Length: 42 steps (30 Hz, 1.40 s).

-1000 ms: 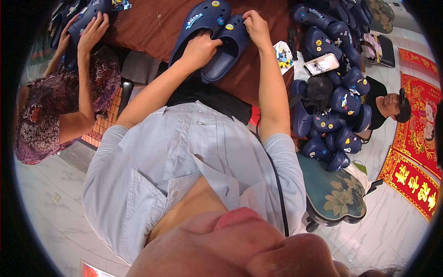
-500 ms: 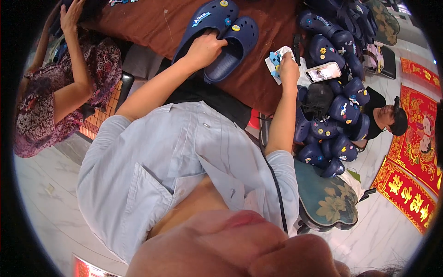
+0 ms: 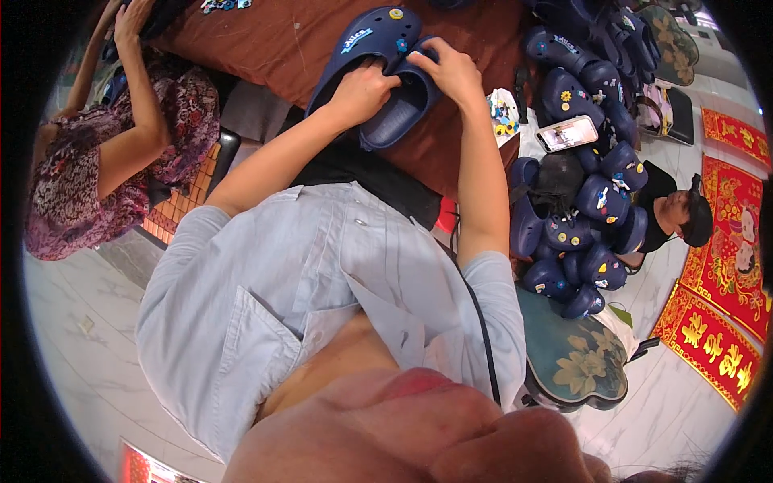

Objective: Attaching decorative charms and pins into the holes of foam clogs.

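A pair of dark blue clogs lies side by side on the brown-covered table: the left clog [image 3: 378, 29] carries small decorative charms on its toe, and the right clog [image 3: 392, 125] is partly covered by my hands. My left hand [image 3: 366, 92] is closed on the clogs where they meet, its fingers in the left clog's opening and its thumb toward the right one. Over the right clog's toe, my right hand [image 3: 452, 74] has its fingers bent and drawn together; whatever they hold is hidden. A white sheet with colourful charms [image 3: 503, 117] lies to the right.
Many blue clogs with charms [image 3: 602, 197] are piled at the right, beside a phone [image 3: 566, 134] with a lit screen. More charms [image 3: 227, 5] lie at the far left. Another person in a patterned top [image 3: 121, 161] sits to my left. A flower-patterned stool seat [image 3: 573, 350] stands lower right.
My right hand has left the charms on the white sheet and moved left onto the right clog's toe. My left hand keeps its hold on the clogs.
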Tool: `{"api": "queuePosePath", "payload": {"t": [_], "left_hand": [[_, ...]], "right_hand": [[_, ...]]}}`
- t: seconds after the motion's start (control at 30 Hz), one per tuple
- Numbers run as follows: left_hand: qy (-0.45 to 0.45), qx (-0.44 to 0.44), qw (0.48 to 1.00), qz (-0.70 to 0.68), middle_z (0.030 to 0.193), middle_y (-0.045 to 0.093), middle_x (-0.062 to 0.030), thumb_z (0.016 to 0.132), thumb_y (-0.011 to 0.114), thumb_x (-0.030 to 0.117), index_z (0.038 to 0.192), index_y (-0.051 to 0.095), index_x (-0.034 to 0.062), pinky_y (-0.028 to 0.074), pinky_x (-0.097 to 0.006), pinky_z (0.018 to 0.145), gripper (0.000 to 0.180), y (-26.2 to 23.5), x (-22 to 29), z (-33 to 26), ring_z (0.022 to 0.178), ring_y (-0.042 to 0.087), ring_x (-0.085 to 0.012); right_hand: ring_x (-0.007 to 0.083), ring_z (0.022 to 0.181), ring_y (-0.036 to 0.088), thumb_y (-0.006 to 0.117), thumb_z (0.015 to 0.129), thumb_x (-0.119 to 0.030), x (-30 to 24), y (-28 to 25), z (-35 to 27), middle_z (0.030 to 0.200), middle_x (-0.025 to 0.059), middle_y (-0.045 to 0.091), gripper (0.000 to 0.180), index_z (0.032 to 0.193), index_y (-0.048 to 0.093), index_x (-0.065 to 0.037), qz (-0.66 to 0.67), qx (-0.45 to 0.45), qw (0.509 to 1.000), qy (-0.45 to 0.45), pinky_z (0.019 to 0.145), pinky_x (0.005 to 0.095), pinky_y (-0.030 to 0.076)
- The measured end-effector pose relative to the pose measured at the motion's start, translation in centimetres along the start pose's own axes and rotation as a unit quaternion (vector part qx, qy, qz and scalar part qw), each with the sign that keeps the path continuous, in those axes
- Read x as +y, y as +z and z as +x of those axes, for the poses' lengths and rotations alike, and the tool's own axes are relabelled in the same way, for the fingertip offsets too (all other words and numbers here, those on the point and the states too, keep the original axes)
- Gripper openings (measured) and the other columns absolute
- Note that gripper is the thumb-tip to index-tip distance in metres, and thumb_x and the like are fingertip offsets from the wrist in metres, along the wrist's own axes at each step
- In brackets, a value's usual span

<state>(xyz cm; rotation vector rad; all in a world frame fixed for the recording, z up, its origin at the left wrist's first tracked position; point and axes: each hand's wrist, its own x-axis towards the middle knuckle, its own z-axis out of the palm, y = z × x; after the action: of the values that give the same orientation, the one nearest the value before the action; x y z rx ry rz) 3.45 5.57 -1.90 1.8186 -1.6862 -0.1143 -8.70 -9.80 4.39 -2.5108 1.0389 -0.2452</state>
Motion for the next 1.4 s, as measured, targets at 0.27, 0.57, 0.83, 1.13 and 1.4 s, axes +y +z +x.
{"api": "queuePosePath", "payload": {"t": [0.27,0.57,0.83,1.13,1.4], "left_hand": [[-0.003,0.008,1.0,-0.012,0.093,0.06,-0.0203,0.075,0.066,0.008,0.095,0.072,0.012,0.053,-0.047,0.072,0.022,-0.2,0.3,0.1,0.089,0.063,-0.037],[-0.009,-0.01,1.0,-0.008,0.094,0.06,-0.0194,0.076,0.066,0.01,0.097,0.073,0.0122,0.053,-0.046,0.073,0.022,-0.4,0.2,0.4,0.09,0.062,-0.0371],[-0.015,-0.012,1.0,-0.011,0.094,0.06,-0.0229,0.078,0.065,0.01,0.1,0.072,0.0112,0.052,-0.048,0.076,0.023,-0.1,-0.1,0.2,0.087,0.062,-0.04],[-0.004,-0.01,1.0,-0.005,0.091,0.06,-0.0231,0.079,0.065,0.007,0.098,0.07,0.01,0.052,-0.048,0.073,0.021,-0.6,0.1,0.2,0.086,0.062,-0.0394],[-0.009,-0.013,1.0,0.0,0.091,0.059,-0.023,0.078,0.065,0.006,0.098,0.07,0.0086,0.052,-0.047,0.074,0.021,-1.1,0.5,0.3,0.086,0.062,-0.0392]], "right_hand": [[0.0362,0.088,0.067,0.069,0.081,-0.051,0.9,2.2,1.3,0.085,0.0128,0.07,0.037,0.092,0.069,-0.016,0.049,-0.028,0.997,-0.046,0.075,0.0473,0.05],[0.0149,0.065,0.06,0.071,0.086,-0.027,4.5,4.1,0.7,0.068,0.0082,0.061,0.024,0.09,0.06,-0.006,0.425,0.074,0.902,0.0,0.063,0.0315,0.048],[0.0419,0.077,0.066,0.062,0.09,-0.021,7.8,-1.6,-6.1,0.078,0.0205,0.067,0.02,0.103,0.052,-0.009,-0.004,0.115,0.993,0.023,0.068,0.0497,0.05],[0.0415,0.087,0.068,0.066,0.086,-0.042,10.6,-2.5,-8.9,0.088,0.0231,0.069,0.043,0.109,0.054,-0.008,-0.174,0.06,0.973,0.138,0.072,0.054,0.05],[0.0412,0.097,0.066,0.066,0.081,-0.061,-1.0,-1.4,-0.2,0.098,0.0196,0.07,0.06,0.11,0.06,-0.009,0.067,0.038,0.997,0.02,0.081,0.0513,0.05]]}}
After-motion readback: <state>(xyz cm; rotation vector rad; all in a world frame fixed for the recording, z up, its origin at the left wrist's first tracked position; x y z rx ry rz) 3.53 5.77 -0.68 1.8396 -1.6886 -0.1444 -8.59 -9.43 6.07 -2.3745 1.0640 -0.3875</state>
